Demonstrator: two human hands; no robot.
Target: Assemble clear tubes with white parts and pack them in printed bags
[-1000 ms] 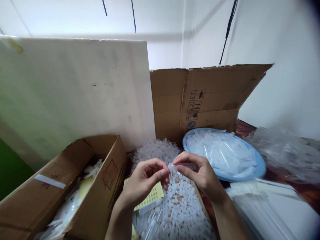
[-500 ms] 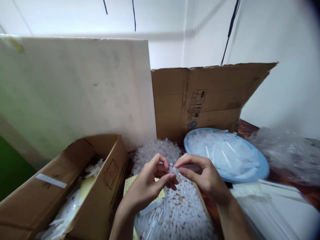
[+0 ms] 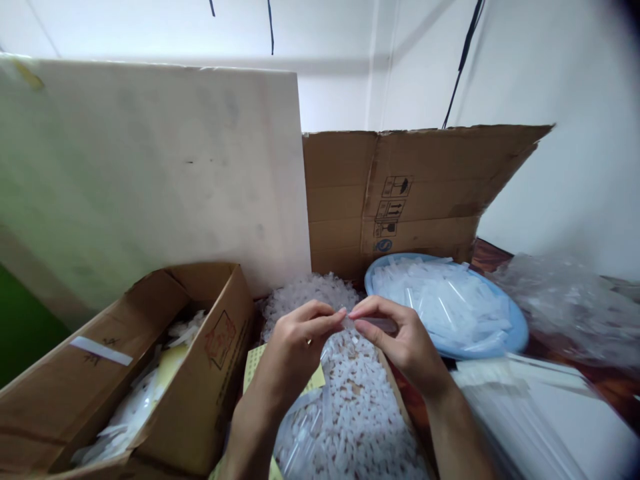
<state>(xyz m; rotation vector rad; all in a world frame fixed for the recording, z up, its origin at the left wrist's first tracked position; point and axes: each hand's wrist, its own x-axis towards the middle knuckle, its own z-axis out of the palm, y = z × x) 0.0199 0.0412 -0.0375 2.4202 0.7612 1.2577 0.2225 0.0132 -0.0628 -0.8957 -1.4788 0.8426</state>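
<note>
Above the small white plastic pieces (image 3: 367, 400), both hands meet fingertip to fingertip. My right hand (image 3: 413, 343) pinches a translucent plastic tube (image 3: 383, 325) between thumb and index finger, its length running back into the palm. At the tube's left end, my left hand (image 3: 297, 343) is closed in a pinch, back of the hand up; its fingers hide whatever they hold. Below the left hand lie a yellow dotted sheet (image 3: 254, 363) and a few clear tubes (image 3: 307, 430).
A blue basin (image 3: 520, 327) heaped with clear tubes stands right of the hands. Left is an open cardboard box (image 3: 200, 400) with plastic pieces inside. Behind are a translucent heap (image 3: 310, 297), a cardboard flap (image 3: 340, 200) and a white board (image 3: 200, 173). Clear bags (image 3: 565, 300) lie far right.
My left hand has turned palm-down and its fingers have closed together at the tube's end. My right hand keeps its pinch, slightly higher. The view has shifted a little.
</note>
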